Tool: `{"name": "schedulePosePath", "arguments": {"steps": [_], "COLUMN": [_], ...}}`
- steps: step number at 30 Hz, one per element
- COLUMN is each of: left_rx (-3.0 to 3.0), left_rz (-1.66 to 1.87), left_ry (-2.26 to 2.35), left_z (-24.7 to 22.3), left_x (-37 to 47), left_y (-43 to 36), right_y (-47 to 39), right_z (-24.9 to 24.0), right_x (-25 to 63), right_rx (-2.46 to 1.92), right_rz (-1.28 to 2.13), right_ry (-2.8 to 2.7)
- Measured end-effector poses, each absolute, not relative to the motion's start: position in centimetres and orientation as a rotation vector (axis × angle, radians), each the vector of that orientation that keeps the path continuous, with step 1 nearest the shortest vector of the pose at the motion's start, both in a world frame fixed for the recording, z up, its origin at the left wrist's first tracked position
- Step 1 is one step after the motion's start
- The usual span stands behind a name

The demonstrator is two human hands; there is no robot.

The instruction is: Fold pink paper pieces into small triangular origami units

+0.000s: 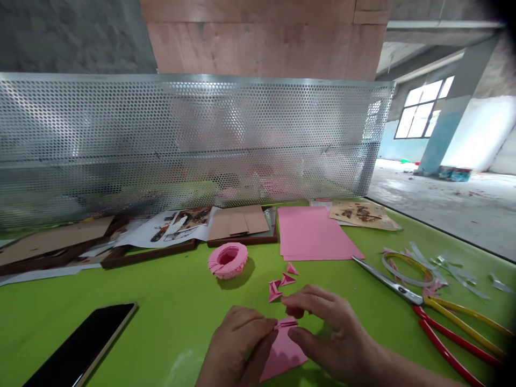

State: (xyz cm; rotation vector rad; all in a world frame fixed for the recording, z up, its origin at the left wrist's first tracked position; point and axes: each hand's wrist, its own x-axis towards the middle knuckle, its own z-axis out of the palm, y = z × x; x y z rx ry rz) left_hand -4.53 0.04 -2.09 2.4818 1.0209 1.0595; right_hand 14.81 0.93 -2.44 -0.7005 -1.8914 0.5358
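Note:
My left hand (242, 344) pinches a small folded piece of pink paper (287, 323) between thumb and fingertips, near the table's front edge. At its right end is my right hand (332, 333), with thumb and index finger spread apart; the thumb tip is close to the piece, and I cannot tell whether it touches. Beneath both hands lies a flat pink paper sheet (284, 355). Just beyond the fingers are several small folded pink paper triangles (274, 291). Farther back sits a round pink ring of folded paper (228, 260).
Large pink sheets (314, 231) lie at the back. Scissors (411, 294) with red and yellow handles, a tape roll (407, 270) and paper scraps are on the right. A phone (86, 344) lies left. Brown trays (149, 253) with cardboard stand before a perforated metal screen (193, 140).

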Motion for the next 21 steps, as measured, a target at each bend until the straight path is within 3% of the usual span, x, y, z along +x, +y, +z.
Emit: {"name": "schedulePosePath", "arguments": {"steps": [14,21], "left_rx": [1.914,1.563], "left_rz": [0.937,1.007], "left_ry": [1.276,1.401], "left_z": [-0.8,-0.7], "left_x": [-3.5,-3.9], "left_y": [-0.1,0.0], "right_y": [1.2,3.8], "right_z": [-2.4,-2.7], "right_x": [14.0,16.5], "right_rx": [-1.074,-1.383], "right_rz": [0.942,0.695], "right_ry": [-1.668,-1.908]}}
